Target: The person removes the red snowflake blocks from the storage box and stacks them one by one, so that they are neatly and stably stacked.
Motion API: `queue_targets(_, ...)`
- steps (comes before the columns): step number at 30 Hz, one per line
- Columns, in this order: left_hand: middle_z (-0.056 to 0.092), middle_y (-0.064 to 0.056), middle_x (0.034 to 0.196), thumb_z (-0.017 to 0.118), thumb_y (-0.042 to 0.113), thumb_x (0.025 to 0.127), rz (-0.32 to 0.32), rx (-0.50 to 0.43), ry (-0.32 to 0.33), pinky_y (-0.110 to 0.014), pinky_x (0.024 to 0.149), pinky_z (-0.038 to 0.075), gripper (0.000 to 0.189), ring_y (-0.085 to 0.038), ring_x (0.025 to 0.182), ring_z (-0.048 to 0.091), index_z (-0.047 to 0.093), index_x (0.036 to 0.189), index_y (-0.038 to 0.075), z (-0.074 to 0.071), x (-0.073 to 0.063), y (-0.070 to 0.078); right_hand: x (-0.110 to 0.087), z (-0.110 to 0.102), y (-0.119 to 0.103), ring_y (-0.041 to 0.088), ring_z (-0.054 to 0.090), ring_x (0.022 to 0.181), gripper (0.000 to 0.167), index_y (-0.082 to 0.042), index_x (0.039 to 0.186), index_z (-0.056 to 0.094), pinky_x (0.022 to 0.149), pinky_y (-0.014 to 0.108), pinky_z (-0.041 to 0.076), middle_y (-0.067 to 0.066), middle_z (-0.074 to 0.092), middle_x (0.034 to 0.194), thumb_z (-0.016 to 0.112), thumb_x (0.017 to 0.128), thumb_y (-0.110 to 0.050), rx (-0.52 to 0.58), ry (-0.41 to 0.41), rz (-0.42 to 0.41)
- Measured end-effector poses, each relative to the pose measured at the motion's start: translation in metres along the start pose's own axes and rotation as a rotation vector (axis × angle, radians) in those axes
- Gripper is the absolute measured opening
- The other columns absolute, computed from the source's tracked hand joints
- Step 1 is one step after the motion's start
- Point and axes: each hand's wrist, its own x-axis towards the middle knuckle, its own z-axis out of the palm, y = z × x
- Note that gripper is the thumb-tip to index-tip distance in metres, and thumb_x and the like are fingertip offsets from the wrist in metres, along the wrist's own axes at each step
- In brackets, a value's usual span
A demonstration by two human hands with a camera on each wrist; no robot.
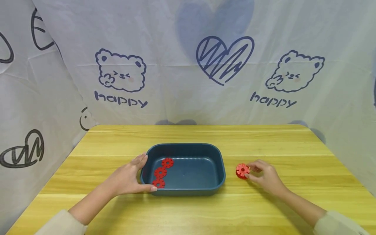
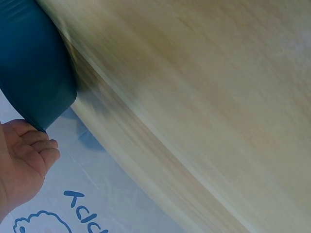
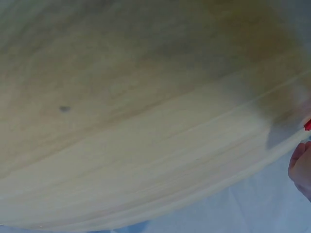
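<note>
A dark blue plastic tub [image 1: 188,192] stands on the table, seen from above in the head view. My left hand [image 1: 127,178] holds its left end, with the thumb along the front rim and the fingers at the left side. In the left wrist view, curled fingers touch the tub's rim [image 2: 43,130]. Three red snowflake discs [image 1: 160,172] lie in a slanting row inside the tub's left end. To the right of the tub, my right hand [image 1: 267,176] pinches a red snowflake disc [image 1: 242,170] between thumb and fingers. A darker red edge shows beneath that disc.
The wood-grain table [image 1: 264,210] extends around the tub. A white cloth [image 1: 176,98] printed with bears and hearts hangs behind the table's far edge and along both sides.
</note>
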Motion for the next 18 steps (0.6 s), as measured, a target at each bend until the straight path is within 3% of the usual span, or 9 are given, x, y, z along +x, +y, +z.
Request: queue_targets(18, 0.031, -0.02, 0.149, 0.063, 0.072, 0.066, 0.001, 0.0, 0.01, -0.056, 0.093, 0.044, 0.111, -0.043, 0.13, 0.039, 0.034, 0.141, -0.004, 0.0, 0.0, 0.0, 0.0, -0.003, 0.011, -0.001, 0.052, 0.069, 0.021, 0.004, 0.09, 0.068, 0.058, 0.018, 0.049, 0.003, 0.063, 0.076, 0.073, 0.07, 0.005, 0.078, -0.141, 0.129)
